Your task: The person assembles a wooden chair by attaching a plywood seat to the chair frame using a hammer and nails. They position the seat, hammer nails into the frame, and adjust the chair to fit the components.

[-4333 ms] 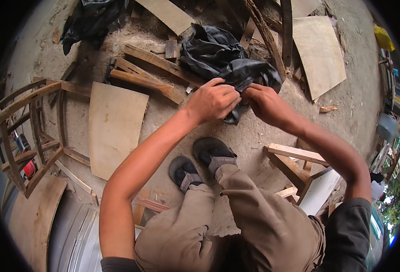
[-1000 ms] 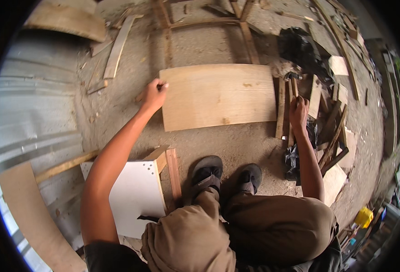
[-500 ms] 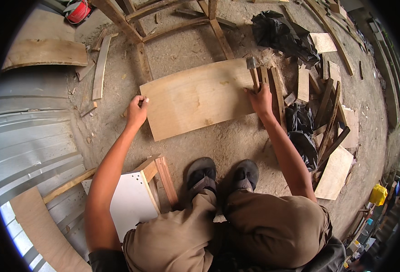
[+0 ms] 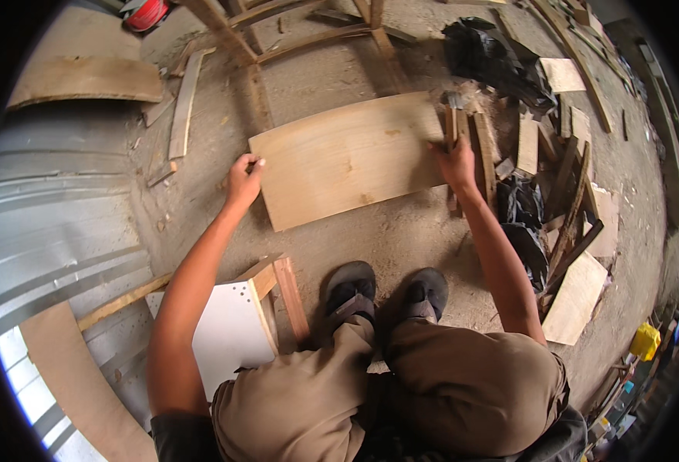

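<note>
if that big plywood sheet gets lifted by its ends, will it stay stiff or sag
The plywood sheet looks thin and already bowed on the ground, so it would probably flex some. Likely light for its size. The left hand and right hand at its ends suggest it is awkward one-handed.

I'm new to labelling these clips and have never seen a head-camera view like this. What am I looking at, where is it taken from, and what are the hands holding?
There is no machine here: a person wears a wide fisheye camera on the head, looking down, so straight edges bend near the rim. The forearms coming up from below are the person's own, and so are the knees and the two dark shoes.

The left hand grips the left edge of a pale plywood sheet lying flat on the dusty ground. The right hand is at the sheet's right edge and also clasps what looks like a hammer, its head pointing away.

Around it lie wood offcuts, black plastic bags, a wooden frame, a white drilled board and corrugated metal sheeting.
</note>
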`<state>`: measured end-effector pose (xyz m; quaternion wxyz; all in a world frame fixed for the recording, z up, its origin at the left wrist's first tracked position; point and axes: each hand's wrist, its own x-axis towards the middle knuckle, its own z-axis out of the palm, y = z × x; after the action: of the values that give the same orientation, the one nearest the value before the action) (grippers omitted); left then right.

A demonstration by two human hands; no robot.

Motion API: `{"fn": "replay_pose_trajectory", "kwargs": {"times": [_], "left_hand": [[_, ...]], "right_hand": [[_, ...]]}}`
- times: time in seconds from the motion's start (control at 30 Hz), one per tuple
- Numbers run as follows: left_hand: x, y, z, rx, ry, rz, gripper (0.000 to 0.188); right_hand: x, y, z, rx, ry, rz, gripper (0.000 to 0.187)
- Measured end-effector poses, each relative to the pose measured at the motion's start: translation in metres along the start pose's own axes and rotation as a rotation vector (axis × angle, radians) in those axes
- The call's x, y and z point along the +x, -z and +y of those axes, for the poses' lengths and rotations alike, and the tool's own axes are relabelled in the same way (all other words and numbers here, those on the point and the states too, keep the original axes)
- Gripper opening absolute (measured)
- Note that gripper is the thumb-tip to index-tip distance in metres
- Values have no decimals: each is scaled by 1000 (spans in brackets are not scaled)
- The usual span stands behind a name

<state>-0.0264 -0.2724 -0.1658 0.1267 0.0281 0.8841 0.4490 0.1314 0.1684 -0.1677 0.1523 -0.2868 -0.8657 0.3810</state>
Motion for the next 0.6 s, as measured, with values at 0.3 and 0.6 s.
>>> {"fn": "replay_pose_trajectory", "kwargs": {"times": [0.3, 0.6], "left_hand": [[-12, 16, 33, -236, 379, -156, 47], [-12, 11, 32, -234, 371, -140, 44]], "right_hand": [[-23, 8, -58, -126, 405, -14, 19], [-88, -17, -82, -63, 534, -370, 36]]}}
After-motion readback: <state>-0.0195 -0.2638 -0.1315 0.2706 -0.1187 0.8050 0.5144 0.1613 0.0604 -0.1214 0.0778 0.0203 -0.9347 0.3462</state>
